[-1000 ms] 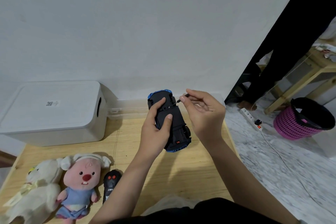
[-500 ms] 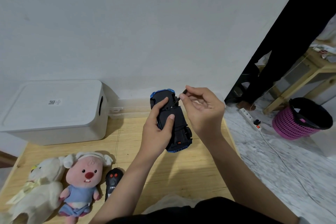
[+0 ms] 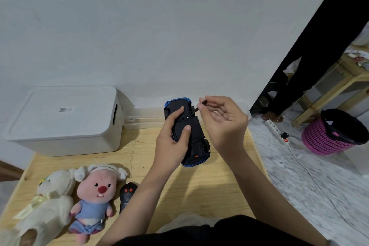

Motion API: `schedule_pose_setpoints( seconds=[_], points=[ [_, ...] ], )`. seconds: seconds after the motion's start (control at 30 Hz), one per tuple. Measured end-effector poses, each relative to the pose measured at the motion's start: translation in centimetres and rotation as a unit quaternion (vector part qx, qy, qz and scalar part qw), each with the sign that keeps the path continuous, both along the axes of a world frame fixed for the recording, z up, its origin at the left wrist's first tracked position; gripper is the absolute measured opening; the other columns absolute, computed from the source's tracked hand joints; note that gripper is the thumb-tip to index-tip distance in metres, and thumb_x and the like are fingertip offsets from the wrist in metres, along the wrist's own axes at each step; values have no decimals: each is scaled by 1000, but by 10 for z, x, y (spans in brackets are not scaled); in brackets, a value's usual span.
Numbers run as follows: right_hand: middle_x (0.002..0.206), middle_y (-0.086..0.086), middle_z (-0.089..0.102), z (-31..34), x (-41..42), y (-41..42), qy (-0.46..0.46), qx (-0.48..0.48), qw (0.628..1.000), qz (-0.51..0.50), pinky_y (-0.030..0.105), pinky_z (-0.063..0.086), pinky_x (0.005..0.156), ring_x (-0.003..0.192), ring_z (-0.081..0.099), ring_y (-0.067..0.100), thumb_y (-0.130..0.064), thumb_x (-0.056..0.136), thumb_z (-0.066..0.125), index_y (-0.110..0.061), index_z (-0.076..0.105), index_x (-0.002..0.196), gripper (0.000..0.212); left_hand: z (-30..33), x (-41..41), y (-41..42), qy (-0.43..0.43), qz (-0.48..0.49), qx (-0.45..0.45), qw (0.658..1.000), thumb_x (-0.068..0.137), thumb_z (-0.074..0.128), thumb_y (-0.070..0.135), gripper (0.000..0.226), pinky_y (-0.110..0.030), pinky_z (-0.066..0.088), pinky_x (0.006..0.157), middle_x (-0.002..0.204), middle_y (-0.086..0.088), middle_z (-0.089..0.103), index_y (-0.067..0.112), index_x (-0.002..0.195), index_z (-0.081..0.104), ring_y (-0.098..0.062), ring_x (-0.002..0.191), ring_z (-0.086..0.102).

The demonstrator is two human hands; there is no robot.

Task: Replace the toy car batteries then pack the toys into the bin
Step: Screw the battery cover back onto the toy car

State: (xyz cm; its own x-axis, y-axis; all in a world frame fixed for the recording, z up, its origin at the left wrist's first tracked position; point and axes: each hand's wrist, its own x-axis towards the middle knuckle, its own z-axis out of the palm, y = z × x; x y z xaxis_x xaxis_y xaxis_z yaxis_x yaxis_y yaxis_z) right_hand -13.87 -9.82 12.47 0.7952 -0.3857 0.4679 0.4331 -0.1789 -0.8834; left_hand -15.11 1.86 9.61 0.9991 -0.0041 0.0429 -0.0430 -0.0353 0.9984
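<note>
My left hand grips a blue toy car turned upside down above the wooden table, its black underside facing me. My right hand pinches a small black screwdriver whose tip meets the car's underside near the far end. A white lidded bin stands at the back left. A cream plush, a pink plush in a blue dress and a black remote with red buttons lie at the front left.
A clear plastic box sits against the wall behind the car. To the right, on the marble floor, are a power strip, a pink basket with a black liner, a person's dark legs and a wooden frame.
The car and both hands have stayed in almost the same place. My right hand's fingers have shifted slightly on the screwdriver at the car's underside.
</note>
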Motion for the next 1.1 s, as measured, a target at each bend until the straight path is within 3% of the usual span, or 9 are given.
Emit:
schedule_pose_setpoints(
  seconds=[0.1, 0.3, 0.47, 0.8, 0.97, 1.1],
  points=[
    [88, 7, 72, 1, -1, 2, 10, -12, 1000, -3, 36, 59, 78, 84, 70, 21, 5, 78, 71, -9, 69, 91, 20, -1, 0, 1, 0, -4, -3, 1000, 92, 58, 8, 44, -13, 50, 85, 115, 21, 61, 30, 130, 53, 7, 101, 59],
    [85, 6, 63, 4, 0, 4, -18, -66, 998, -11, 27, 58, 68, 78, 66, 11, 3, 75, 75, -9, 71, 91, 20, -3, -2, 0, -9, -14, 3, 1000, 91, 58, 7, 44, -10, 48, 83, 117, 19, 60, 28, 130, 53, 7, 104, 58],
    [85, -2, 69, 4, 0, 6, 14, -4, 1000, 6, 27, 57, 74, 79, 67, 11, 5, 76, 73, -23, 67, 90, 31, -4, -3, 1, -5, -14, -1, 1000, 91, 58, 7, 44, -12, 50, 82, 114, 20, 61, 29, 130, 53, 6, 102, 60],
    [82, 8, 64, 3, 0, 4, -24, -29, 999, -15, 35, 59, 66, 75, 66, 22, -3, 73, 77, -13, 67, 88, 21, 3, -3, 2, -3, 10, -8, 1000, 91, 59, 8, 45, -9, 48, 81, 112, 26, 60, 33, 128, 54, 9, 101, 58],
    [85, 8, 67, 2, 3, 3, -5, -8, 1000, 5, 28, 57, 72, 79, 66, 19, 6, 78, 70, -21, 67, 98, 34, 3, -3, 1, -5, 5, -15, 1000, 91, 58, 7, 45, -10, 49, 80, 111, 25, 62, 31, 129, 54, 7, 99, 60],
    [88, 11, 70, 0, 2, 2, -10, -6, 1000, 8, 36, 58, 77, 84, 69, 23, 8, 78, 69, -8, 66, 98, 26, 3, -3, 0, -8, 4, -9, 1000, 91, 58, 7, 45, -15, 52, 84, 114, 21, 62, 31, 129, 53, 6, 100, 61]
  ],
)
